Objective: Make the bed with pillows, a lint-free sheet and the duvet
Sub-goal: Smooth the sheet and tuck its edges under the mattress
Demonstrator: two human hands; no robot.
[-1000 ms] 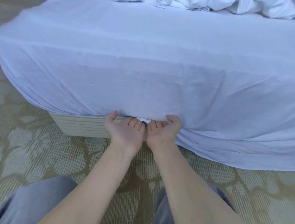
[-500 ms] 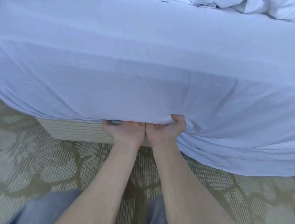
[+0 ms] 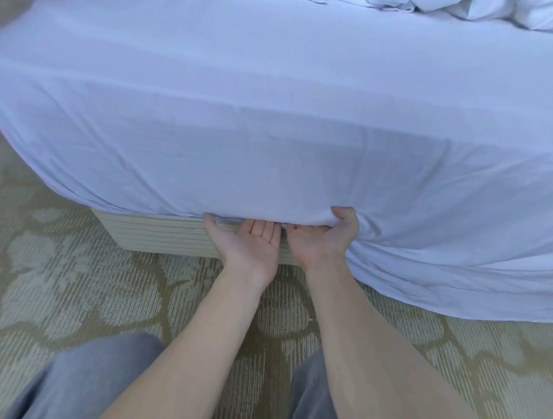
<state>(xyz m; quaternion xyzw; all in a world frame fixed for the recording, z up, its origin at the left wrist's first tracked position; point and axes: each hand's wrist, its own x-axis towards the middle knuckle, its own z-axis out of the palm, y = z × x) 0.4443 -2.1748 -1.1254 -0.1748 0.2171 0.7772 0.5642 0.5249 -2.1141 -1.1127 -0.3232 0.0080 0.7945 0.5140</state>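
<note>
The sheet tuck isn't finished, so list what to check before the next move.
1. Left hand palm up, fingertips under the white fabric sheet's bottom edge: ok.
2. Right hand grips the sheet, thumb on top: ok.
3. Sheet tucked left of the hands, pale striped bed base exposed: ok.
4. Sheet tucked right of the hands: not ok, it hangs to the patterned carpet.
5. Sheet lint-free: cannot tell.
</note>
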